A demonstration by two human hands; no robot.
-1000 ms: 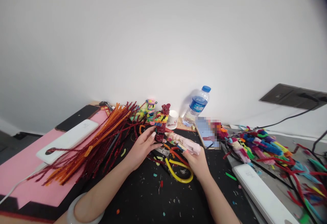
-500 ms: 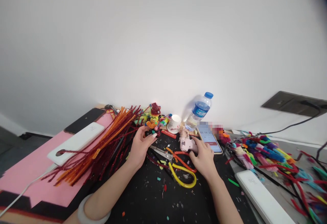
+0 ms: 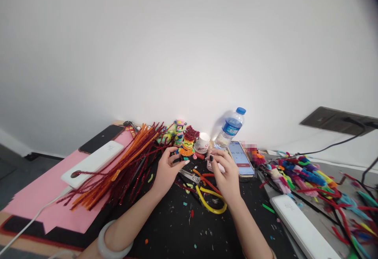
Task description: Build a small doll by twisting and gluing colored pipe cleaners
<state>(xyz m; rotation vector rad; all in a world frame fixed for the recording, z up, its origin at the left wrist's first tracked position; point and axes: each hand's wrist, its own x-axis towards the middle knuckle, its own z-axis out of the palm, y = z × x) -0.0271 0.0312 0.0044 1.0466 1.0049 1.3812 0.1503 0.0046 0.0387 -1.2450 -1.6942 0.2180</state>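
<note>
My left hand [image 3: 167, 174] is closed on a small pipe-cleaner doll [image 3: 187, 148] with a sparkly dark-red hat, a yellow face and an orange collar; the doll stands upright, turned toward me. To its right, the thumb and forefinger of my right hand [image 3: 228, 174] are pinched together; whatever sits between them is too small to make out. Partly hidden behind those fingers is a pale pink glue gun [image 3: 210, 166]. Scissors [image 3: 213, 210] with one red and one yellow handle lie on the black mat [image 3: 174, 227] between my forearms.
Red and orange pipe cleaners [image 3: 118, 172] lie left, over pink sheets [image 3: 67, 215] and a white power bank [image 3: 93, 163]. A paper cup [image 3: 202, 142], a water bottle [image 3: 232, 129] and a phone [image 3: 241, 159] stand behind. Coloured pipe-cleaner pieces [image 3: 313, 176] and another white bar [image 3: 302, 225] are at right.
My left hand has brought the doll right and turned its face toward me. My right hand has left the glue gun's handle, moved up and left, and now pinches its fingertips.
</note>
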